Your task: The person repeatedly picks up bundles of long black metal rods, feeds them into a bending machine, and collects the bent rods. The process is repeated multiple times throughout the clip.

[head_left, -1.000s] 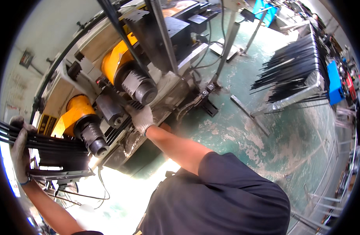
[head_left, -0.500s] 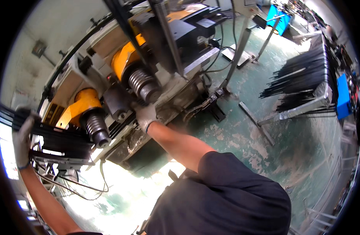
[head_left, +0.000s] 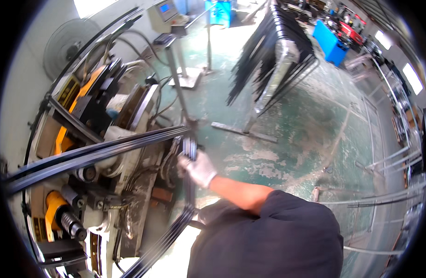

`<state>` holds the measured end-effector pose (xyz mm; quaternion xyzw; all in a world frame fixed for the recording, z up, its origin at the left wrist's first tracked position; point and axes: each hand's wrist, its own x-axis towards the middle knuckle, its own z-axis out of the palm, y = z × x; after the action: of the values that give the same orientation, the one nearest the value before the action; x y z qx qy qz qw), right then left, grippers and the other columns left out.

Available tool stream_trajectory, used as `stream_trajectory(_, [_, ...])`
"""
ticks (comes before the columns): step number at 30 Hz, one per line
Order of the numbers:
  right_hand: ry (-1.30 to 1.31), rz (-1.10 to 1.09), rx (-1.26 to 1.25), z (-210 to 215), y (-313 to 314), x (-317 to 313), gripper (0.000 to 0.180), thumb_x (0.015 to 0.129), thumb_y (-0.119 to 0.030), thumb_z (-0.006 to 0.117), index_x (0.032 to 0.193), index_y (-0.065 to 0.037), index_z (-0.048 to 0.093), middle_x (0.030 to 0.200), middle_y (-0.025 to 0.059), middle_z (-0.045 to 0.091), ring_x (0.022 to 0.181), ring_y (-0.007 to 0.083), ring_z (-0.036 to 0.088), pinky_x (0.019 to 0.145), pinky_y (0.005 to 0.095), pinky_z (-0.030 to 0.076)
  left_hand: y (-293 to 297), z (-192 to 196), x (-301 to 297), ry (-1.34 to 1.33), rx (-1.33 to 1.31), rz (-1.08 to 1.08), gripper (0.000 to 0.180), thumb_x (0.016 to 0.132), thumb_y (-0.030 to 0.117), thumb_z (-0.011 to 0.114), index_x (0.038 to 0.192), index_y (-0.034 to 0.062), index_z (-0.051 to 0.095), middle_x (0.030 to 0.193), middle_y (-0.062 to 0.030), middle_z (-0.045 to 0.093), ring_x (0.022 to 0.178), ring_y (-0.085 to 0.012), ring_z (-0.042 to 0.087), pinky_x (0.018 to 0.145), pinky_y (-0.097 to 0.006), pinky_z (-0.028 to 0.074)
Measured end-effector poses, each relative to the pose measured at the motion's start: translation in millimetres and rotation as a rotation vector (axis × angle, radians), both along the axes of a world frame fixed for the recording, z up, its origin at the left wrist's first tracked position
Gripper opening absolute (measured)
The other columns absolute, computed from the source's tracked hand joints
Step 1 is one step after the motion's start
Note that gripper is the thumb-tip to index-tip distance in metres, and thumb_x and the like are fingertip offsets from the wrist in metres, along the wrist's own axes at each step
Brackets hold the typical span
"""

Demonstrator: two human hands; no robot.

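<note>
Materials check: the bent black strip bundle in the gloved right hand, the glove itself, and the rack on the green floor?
Bent black strip bundle: likely painted or coated metal profiles; thin, rigid, dark sheen, holding a sharp bend.
Right hand: white knitted work glove, probably cotton; matte, soft-looking.
Rack on the green floor: bare grey metal frame, probably steel; dull shine, loaded with more black strips.

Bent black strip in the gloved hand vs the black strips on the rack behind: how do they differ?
The bent black strip, held by the gloved right hand, runs across the machine and turns sharply down at the hand. The racked strips hang draped over a metal stand, untouched. The held one is a thin bundle of a few; the rack carries dozens. Both are long, narrow and black.
</note>
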<state>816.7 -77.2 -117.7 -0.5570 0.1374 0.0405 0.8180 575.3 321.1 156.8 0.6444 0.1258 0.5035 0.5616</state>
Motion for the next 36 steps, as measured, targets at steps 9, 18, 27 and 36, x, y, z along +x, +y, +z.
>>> stream_trajectory(9, [-0.241, -0.695, -0.869, 74.1, -343.7, 20.3, 0.032, 0.101, -0.037, 0.073, 0.111, -0.007, 0.074, 0.08, 0.0081, 0.075, 0.075, 0.0208, 0.073, 0.071, 0.0384, 0.056, -194.2, -301.7, 42.2, 0.325, -0.909, -0.746, 0.015, 0.096, 0.017, 0.065, 0.102, 0.0031, 0.066, 0.104, -0.0134, 0.066, 0.098, -0.0274, 0.067, 0.091, -0.04, 0.055])
stream_trajectory(18, [-0.361, -0.648, -1.53, 144.8, -614.8, 130.4, 0.03, 0.095, -0.029, 0.078, 0.117, -0.01, 0.075, 0.1, 0.0209, 0.077, 0.096, 0.0419, 0.074, 0.083, 0.049, 0.059, -474.7, -393.3, 161.7, 0.745, -1.757, -0.897, 0.045, 0.098, 0.011, 0.059, 0.14, -0.005, 0.059, 0.138, -0.0276, 0.064, 0.123, -0.045, 0.063, 0.112, -0.061, 0.048])
stream_trajectory(27, [-0.285, -0.533, -2.096, 68.1, -810.9, 315.4, 0.053, 0.103, -0.016, 0.046, 0.155, -0.007, 0.053, 0.155, 0.0143, 0.059, 0.149, 0.0314, 0.049, 0.129, 0.0542, 0.028, -668.8, -256.6, 328.6, 0.74, -0.679, -1.019, 0.034, 0.101, 0.011, 0.062, 0.134, 0.0019, 0.062, 0.114, -0.0189, 0.075, 0.097, -0.0334, 0.074, 0.088, -0.049, 0.061])
stream_trajectory(36, [-0.004, -0.259, -2.204, 140.8, -820.5, 358.2, 0.058, 0.105, -0.018, 0.045, 0.163, -0.012, 0.044, 0.165, 0.0127, 0.047, 0.146, 0.0392, 0.049, 0.121, 0.0691, 0.036, -782.1, -194.5, 446.1, 0.639, -0.296, -1.254, 0.027, 0.106, 0.012, 0.065, 0.129, -0.0002, 0.065, 0.114, -0.015, 0.076, 0.099, -0.0248, 0.074, 0.092, -0.04, 0.06])
